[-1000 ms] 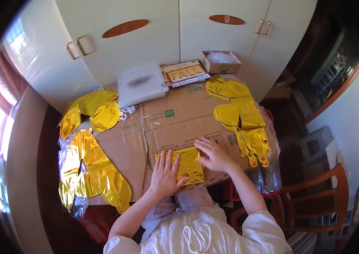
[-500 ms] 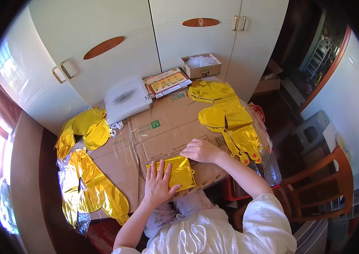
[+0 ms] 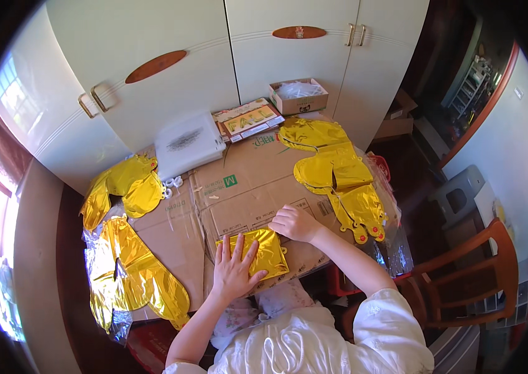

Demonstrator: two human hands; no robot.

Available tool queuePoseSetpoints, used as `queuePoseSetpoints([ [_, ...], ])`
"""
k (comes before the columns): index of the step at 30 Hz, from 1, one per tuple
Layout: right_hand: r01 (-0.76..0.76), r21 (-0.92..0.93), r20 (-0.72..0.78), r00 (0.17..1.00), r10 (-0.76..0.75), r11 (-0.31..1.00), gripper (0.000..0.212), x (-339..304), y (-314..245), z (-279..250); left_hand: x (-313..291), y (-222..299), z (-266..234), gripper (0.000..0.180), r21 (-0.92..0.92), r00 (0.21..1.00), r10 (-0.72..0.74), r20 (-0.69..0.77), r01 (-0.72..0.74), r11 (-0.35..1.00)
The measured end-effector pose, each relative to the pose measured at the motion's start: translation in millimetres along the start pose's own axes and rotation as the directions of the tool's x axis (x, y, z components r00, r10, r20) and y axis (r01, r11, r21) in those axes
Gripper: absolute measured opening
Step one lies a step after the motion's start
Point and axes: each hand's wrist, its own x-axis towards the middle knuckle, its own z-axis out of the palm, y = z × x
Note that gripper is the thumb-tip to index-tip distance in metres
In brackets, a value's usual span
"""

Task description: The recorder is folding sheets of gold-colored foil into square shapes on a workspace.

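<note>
A flat gold foil balloon [image 3: 268, 252], folded into a rough rectangle, lies near the cardboard's front edge. My left hand [image 3: 233, 268] rests on its left part, fingers spread and palm down. At the far right corner of the foil is my right hand [image 3: 295, 223], its fingers curled closed and the fingertips at the edge. What lies under those fingertips is mostly hidden. A small tab sticks out from the foil's right side.
Flat gold foil balloons [image 3: 345, 168] lie along the right side, others [image 3: 136, 274] at left. Cardboard [image 3: 239, 199] covers the table. At the back are a white plastic stack [image 3: 189, 149], printed packets [image 3: 248, 119] and a small box [image 3: 299, 100]. A wooden chair [image 3: 504, 268] stands right.
My right hand has shifted slightly right, its fingers more tightly curled. The left hand stays flat on the folded foil. The whole view has moved a little.
</note>
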Motion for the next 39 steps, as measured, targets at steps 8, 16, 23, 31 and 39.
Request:
queuePoseSetpoints([
  [8, 0.027, -0.016, 0.097, 0.995, -0.025, 1.000, 0.011, 3, 2, -4, 1, 1, -2, 0.071, -0.008, 0.999, 0.021, -0.027, -0.021, 1.000],
  [16, -0.216, -0.013, 0.126, 0.968, 0.216, 0.976, 0.037, 9, -27, -30, 1, 1, -4, 0.065, -0.012, 0.999, 0.027, -0.039, -0.028, 1.000],
  [23, -0.318, -0.052, 0.389, 0.866, 0.313, 0.947, 0.065, -6, -64, -16, 1, 2, -2, 0.075, -0.035, 0.999, 0.015, -0.036, -0.016, 0.999],
  [31, -0.420, -0.132, 0.410, 0.802, 0.435, 0.898, 0.061, -17, -46, -31, 0, 0, 2, 0.081, -0.026, 0.998, 0.017, -0.062, -0.019, 0.999],
  [39, -0.443, -0.031, 0.320, 0.845, 0.429, 0.896, 0.060, -16, -102, -32, 0, 2, -2, 0.080, -0.030, 0.998, 0.017, -0.054, -0.019, 0.999],
])
